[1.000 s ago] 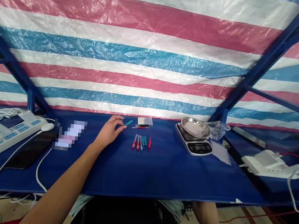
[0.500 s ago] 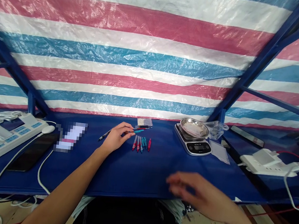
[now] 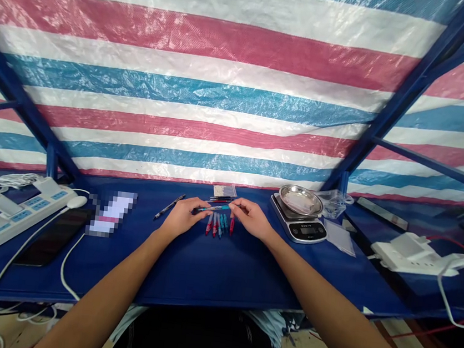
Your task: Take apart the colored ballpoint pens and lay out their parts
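Observation:
Over the middle of the blue table, my left hand (image 3: 183, 217) and my right hand (image 3: 252, 219) pinch a slim teal pen part (image 3: 214, 208) between their fingertips. Just below them lies a row of several red and teal pens (image 3: 220, 227), partly hidden by my fingers. A black pen (image 3: 169, 207) rests on the blue table (image 3: 205, 266) beside my left hand, not touching it. Thin dark rods (image 3: 220, 199) lie behind my hands, next to a small packet (image 3: 224, 190).
A kitchen scale (image 3: 297, 230) with a steel bowl stands to the right, beside a clear plastic bag (image 3: 333, 203). White power strips (image 3: 13, 217) (image 3: 411, 253) and cables lie at both sides. A striped tarpaulin (image 3: 223, 106) and blue frame bars rise behind the table.
My right hand has come in from the lower right and joined my left hand on the teal part. The black pen now lies apart from my left hand.

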`<state>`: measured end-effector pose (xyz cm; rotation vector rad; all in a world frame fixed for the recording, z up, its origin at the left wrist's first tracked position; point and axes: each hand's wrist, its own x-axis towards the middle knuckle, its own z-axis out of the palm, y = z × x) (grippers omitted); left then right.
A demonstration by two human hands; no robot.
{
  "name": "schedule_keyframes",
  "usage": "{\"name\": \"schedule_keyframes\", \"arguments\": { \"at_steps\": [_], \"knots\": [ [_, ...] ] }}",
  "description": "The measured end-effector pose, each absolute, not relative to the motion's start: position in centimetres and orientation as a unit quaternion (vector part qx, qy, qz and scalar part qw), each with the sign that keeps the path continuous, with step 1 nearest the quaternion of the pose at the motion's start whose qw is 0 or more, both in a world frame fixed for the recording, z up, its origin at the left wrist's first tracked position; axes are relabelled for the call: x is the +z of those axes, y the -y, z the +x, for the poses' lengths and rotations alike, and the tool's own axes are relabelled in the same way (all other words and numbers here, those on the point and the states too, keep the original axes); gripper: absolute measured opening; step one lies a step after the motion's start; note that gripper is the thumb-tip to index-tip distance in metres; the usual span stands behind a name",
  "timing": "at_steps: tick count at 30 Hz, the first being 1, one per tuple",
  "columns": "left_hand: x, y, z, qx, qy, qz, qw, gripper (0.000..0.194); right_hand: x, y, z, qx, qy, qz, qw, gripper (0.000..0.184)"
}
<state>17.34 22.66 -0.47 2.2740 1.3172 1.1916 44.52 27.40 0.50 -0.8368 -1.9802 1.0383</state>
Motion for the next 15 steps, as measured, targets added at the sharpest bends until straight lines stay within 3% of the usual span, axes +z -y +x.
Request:
{"name": "schedule_keyframes", "arguments": {
  "at_steps": [15],
  "knots": [
    [-0.7,-22.9,17.4,0.454,-0.480,0.731,0.169,0.025,-0.5,-28.0,44.3,0.479,0.716,-0.326,0.390,0.037]
  ]
}}
